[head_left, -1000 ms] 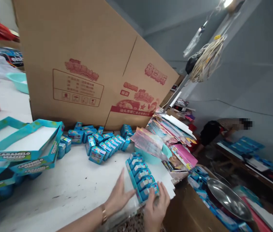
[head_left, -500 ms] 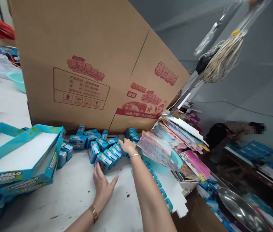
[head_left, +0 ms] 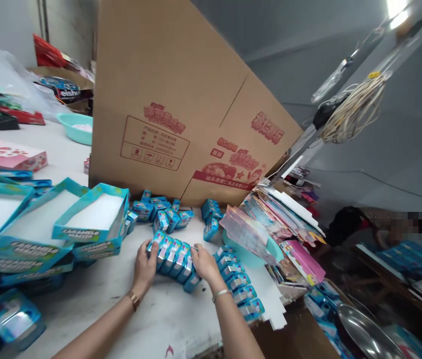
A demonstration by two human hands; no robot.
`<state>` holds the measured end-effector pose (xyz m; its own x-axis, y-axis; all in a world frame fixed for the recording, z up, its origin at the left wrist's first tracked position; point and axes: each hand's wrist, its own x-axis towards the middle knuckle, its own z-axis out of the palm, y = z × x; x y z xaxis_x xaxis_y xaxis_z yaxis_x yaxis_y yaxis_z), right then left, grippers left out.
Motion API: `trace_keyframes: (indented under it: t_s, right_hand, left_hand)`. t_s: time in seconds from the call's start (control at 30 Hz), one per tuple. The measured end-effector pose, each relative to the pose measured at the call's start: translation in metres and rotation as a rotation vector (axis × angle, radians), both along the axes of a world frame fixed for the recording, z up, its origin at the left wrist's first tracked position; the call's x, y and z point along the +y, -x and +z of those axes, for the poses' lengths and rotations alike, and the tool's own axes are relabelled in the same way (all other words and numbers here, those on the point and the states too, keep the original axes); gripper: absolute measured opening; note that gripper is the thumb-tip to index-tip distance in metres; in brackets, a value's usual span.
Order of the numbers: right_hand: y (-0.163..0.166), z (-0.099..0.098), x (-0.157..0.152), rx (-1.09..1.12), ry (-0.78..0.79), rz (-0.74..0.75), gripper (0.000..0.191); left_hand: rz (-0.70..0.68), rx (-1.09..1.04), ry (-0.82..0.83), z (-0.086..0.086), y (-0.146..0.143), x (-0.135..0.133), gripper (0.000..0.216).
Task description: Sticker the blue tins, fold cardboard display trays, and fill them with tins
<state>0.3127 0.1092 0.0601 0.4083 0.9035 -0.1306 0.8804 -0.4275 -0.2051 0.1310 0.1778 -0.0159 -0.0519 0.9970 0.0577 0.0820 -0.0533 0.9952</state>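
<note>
A row of small blue boxes (head_left: 175,259) stands side by side on the white table (head_left: 136,319), squeezed between my two hands. My left hand (head_left: 145,267) presses the row's left end, thumb in front and fingers behind. At the right end my right hand (head_left: 204,262) closes on the last boxes; its fingertips are partly hidden. One box (head_left: 192,281) sticks out at the row's lower right. Another line of blue boxes (head_left: 238,281) lies just right of my right wrist. Behind my hands a loose heap of the same boxes (head_left: 162,209) rests against the carton.
A large brown carton (head_left: 181,99) walls off the back. Stacked blue display trays (head_left: 91,214) stand at the left. At the right are a turquoise basin (head_left: 250,252), piled printed sheets (head_left: 278,209) and a steel pan (head_left: 367,329). A person (head_left: 375,224) bends over another table.
Both hands have drawn the row of blue boxes toward me, away from the heap. My right hand came back from the heap to the row's right end. The view has swung left.
</note>
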Motion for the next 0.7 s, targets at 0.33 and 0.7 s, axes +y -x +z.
trace_keyframes:
  t_s: [0.33, 0.7]
  right_hand:
    - [0.053, 0.009, -0.096, 0.106, -0.31, -0.069, 0.063]
    - [0.228, 0.129, 0.055, 0.062, -0.556, 0.696, 0.016]
  left_hand:
    - [-0.115, -0.183, 0.063, 0.027, 0.017, 0.008, 0.063]
    - [-0.276, -0.301, 0.217, 0.05, 0.121, -0.097, 0.067]
